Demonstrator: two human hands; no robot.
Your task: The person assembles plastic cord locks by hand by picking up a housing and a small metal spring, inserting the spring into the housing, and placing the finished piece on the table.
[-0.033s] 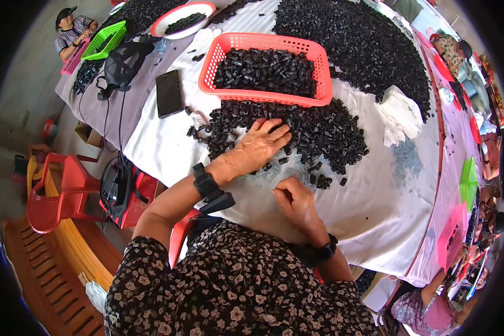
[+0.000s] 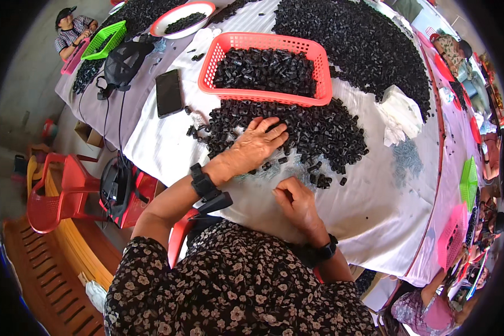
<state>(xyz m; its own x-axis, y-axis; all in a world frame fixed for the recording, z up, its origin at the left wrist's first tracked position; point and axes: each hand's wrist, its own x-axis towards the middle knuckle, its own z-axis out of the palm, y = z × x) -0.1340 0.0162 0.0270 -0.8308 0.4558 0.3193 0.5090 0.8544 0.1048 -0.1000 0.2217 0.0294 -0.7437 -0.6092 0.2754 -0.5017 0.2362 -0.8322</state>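
My left hand [image 2: 257, 144] reaches over a loose heap of small black plastic parts [image 2: 325, 131]. Its fingers are slightly apart and bent down onto the parts, and the fingertips touch them. Nearer to me, my right hand [image 2: 298, 203] hovers over the white cloth at the heap's near edge, thumb and fingers curled together; whatever they hold, if anything, is hidden. Between the hands lies a scatter of small clear or silvery bits [image 2: 301, 166]. Just beyond the heap stands a red perforated basket [image 2: 209, 73], filled with more black parts [image 2: 263, 73].
A black phone [image 2: 169, 93] lies left of the basket. To the right are crumpled white cloth [image 2: 400, 115] and silvery bits [image 2: 407, 159]. A large spread of black parts [image 2: 353, 45] covers the far right. A red-rimmed bowl [image 2: 183, 19] and green basket [image 2: 105, 41] stand far left; other people sit around.
My left hand has shifted very slightly left over the heap. My right hand and the basket look the same.
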